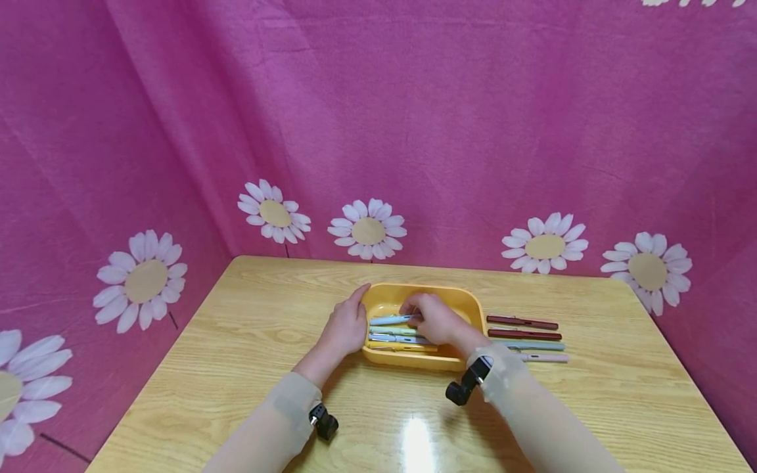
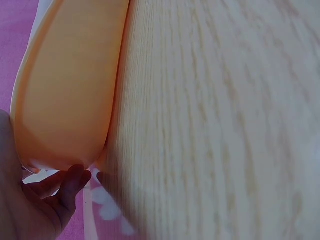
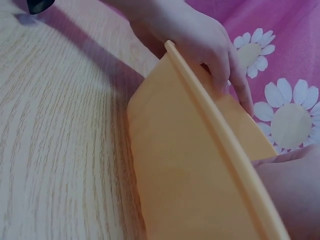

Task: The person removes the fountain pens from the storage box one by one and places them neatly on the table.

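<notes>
A yellow plastic tray (image 1: pixel 422 360) sits on the table, and my left hand (image 1: pixel 345 325) grips its left end. In the left wrist view, that hand's fingertips (image 2: pixel 76 176) touch the end of the tray. My right hand (image 1: pixel 434 318) reaches inside and pinches a light blue pen (image 1: pixel 387 320) near its right end. Below that pen, a pale green pen (image 1: pixel 390 330), a lavender-blue pen (image 1: pixel 395 339) and a yellow pen (image 1: pixel 399 347) lie side by side in the tray. The tray's wall hides the pens in both wrist views.
Right of the tray lie two dark red pens (image 1: pixel 523 335), a grey-green pen (image 1: pixel 535 345) and a pale pink pen (image 1: pixel 547 358), the last two partly behind my right forearm. A pink curtain with white flowers (image 1: pixel 368 230) hangs beyond the wooden table (image 1: pixel 266 302).
</notes>
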`<state>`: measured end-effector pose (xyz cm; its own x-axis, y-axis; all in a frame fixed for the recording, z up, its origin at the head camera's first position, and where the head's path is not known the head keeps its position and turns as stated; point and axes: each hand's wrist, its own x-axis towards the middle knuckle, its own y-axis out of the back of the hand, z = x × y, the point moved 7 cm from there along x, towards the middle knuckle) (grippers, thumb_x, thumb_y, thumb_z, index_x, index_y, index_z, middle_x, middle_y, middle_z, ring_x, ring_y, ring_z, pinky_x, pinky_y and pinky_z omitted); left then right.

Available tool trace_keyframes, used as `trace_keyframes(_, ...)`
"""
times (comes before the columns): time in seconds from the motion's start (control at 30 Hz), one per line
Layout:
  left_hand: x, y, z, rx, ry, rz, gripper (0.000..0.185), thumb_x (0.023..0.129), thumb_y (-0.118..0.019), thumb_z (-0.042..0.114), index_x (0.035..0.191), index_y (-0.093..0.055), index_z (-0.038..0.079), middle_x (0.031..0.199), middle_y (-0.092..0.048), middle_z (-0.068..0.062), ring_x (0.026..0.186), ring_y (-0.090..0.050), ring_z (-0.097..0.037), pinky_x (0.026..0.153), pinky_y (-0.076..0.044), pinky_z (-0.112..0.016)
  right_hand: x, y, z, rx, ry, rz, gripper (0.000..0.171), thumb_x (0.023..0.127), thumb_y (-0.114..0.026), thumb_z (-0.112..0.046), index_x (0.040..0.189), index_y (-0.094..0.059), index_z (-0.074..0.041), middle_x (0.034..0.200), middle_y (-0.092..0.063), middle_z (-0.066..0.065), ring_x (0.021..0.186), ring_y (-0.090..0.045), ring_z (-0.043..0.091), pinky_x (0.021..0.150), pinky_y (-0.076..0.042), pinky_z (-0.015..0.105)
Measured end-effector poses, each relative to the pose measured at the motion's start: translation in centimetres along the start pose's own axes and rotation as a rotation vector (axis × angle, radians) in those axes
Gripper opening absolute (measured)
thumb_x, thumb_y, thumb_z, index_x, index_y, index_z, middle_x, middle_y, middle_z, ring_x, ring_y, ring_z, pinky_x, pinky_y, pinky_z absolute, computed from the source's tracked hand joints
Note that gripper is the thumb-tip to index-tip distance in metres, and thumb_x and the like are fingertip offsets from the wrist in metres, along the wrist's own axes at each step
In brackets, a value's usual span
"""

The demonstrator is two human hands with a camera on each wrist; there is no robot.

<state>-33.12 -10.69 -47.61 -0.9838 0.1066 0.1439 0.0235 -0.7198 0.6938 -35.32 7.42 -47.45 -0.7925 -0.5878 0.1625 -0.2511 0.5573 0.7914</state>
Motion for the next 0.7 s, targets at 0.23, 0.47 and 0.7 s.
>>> trace_keyframes(0.23, 0.2, -0.2, -0.2, -0.008, 0.026, -0.012, 0.050, 0.113, -0.037, 0.014, 0.162, -0.044, 0.016, 0.144, -0.062, -0.024, 0.128, -0.062, -0.037, 0.110, -0.048, -0.053, -0.3, 0.7, -0.4, 0.031, 0.012, 0.010, 0.021, 0.091, -0.065, 0.015, 0.103, -0.074, 0.001, 0.096, -0.073, 0.008, 0.091, -0.067, 0.021, 0.086, -0.059, 0.041)
trace_keyframes(0.47, 0.2, -0.3, -0.3, -0.005, 0.034, -0.014, 0.049, 0.114, -0.036, 0.016, 0.163, -0.044, 0.017, 0.143, -0.062, -0.023, 0.127, -0.063, -0.036, 0.109, -0.049, -0.053, -0.8, 1.7, -0.7, 0.050, -0.019, 0.002, 0.022, 0.097, -0.062, 0.013, 0.110, -0.074, 0.000, 0.106, -0.074, 0.009, 0.104, -0.069, 0.026, 0.095, -0.057, 0.047)
trace_keyframes(0.7, 0.1, -0.2, -0.4, -0.002, 0.038, -0.014, 0.050, 0.114, -0.035, 0.016, 0.163, -0.044, 0.017, 0.143, -0.062, -0.024, 0.123, -0.064, -0.036, 0.107, -0.050, -0.053, -1.9, 2.7, -0.7, 0.060, -0.045, -0.006, 0.025, 0.100, -0.059, 0.010, 0.115, -0.074, -0.002, 0.111, -0.073, 0.006, 0.108, -0.067, 0.025, 0.097, -0.057, 0.046)
